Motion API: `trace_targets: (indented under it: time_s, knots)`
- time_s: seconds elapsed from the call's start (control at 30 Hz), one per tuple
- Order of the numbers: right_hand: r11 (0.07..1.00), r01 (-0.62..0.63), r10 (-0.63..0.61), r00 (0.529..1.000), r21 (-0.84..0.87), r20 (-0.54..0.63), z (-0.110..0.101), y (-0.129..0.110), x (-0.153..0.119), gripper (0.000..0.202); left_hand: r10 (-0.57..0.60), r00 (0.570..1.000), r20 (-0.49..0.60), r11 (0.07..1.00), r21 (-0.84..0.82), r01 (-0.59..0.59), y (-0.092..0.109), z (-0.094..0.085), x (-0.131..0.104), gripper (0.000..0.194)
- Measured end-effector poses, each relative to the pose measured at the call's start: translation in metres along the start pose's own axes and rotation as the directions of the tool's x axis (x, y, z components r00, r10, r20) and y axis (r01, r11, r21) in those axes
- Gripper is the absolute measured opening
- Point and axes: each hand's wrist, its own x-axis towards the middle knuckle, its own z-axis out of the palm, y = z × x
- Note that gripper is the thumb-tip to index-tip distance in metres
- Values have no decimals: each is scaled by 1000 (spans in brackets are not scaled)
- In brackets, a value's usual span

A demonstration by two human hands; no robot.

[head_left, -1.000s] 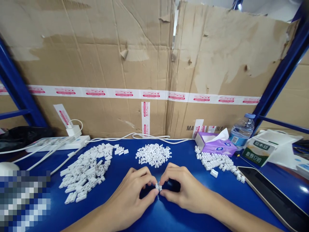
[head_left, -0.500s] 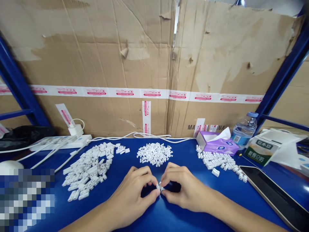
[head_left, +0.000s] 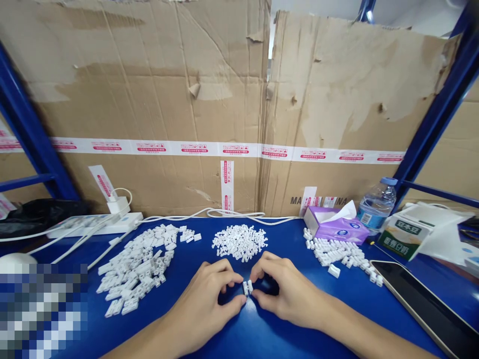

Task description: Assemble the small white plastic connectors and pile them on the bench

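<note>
Between the two hands, low in the middle of the head view, is a small white plastic connector block (head_left: 245, 288). My left hand (head_left: 205, 301) pinches it by its ends between thumb and fingertips. Against its right side sits a smaller white plastic piece (head_left: 250, 285), held by the thumb and index finger of my right hand (head_left: 288, 291). The two pieces look to be touching; whether they are joined I cannot tell. Beyond the hands lies a pile of tiny white plastic pieces (head_left: 240, 242). To the left spreads a pile of white connector blocks (head_left: 140, 267).
At right, more white blocks (head_left: 337, 251) lie before a purple tissue box (head_left: 335, 224). A water bottle (head_left: 376, 204), a carton (head_left: 404, 232) and a phone (head_left: 430, 304) stand or lie farther right. A power strip (head_left: 129, 225) with cables is at back left, before the cardboard wall (head_left: 168, 104).
The connector block, tilted and partly covered by fingertips before, now stands straighter and shows more between the hands. The smaller piece now lies along its right side. The view has shifted slightly.
</note>
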Motion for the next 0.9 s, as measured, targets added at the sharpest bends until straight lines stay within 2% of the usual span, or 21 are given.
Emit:
trace_targets:
  time_s: [0.27, 0.4, 0.73, 0.83, 0.9]
  knots:
    - [999, 28, -28, 1000, -19, -7, -4, 6, 1, 20, 47, 999, -20, 995, 91, -45, -10, -9, 4, 22]
    - [997, 41, -41, 999, -62, 4, -6, 6, 0, 24, 62, 998, -2, 995, 82, -61, -15, -15, 7, 22]
    - [972, -24, 30, 999, -232, 22, -8, 0, -7, 24, 149, 983, -106, 967, 224, -123, -19, -8, -1, 24]
    - [957, -51, 67, 997, -285, 46, -8, -8, -11, 34, 171, 983, -63, 946, 288, -147, -22, -8, -6, 33]
    - [943, -67, 99, 992, -326, 81, -9, -13, -14, 44, 163, 986, 22, 931, 327, -161, -20, -11, -8, 42]
